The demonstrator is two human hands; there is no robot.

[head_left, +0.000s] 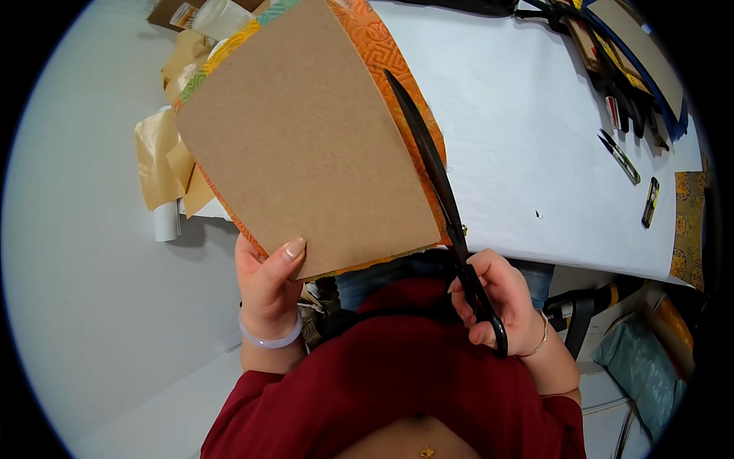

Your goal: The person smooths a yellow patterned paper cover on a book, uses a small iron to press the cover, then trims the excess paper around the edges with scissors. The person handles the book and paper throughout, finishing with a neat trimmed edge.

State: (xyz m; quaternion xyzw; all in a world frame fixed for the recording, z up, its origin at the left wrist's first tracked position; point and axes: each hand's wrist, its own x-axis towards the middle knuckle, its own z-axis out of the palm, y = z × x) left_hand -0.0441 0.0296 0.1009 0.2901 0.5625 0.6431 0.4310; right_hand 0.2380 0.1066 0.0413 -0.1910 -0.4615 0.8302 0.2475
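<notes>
Dark red clothing [397, 356] fills the lower centre. Above it, the left hand [267, 279] pinches the lower-left corner of a brown board [306, 145] at upper centre; right of centre, the right hand [505, 298] holds black scissors [442, 180] along the board's orange fabric margin [375, 34].

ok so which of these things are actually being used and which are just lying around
In use:
brown board, in the left hand
orange patterned material behind it
black scissors, in the right hand

Lying about:
snips
cutter knife
tan paper
</notes>
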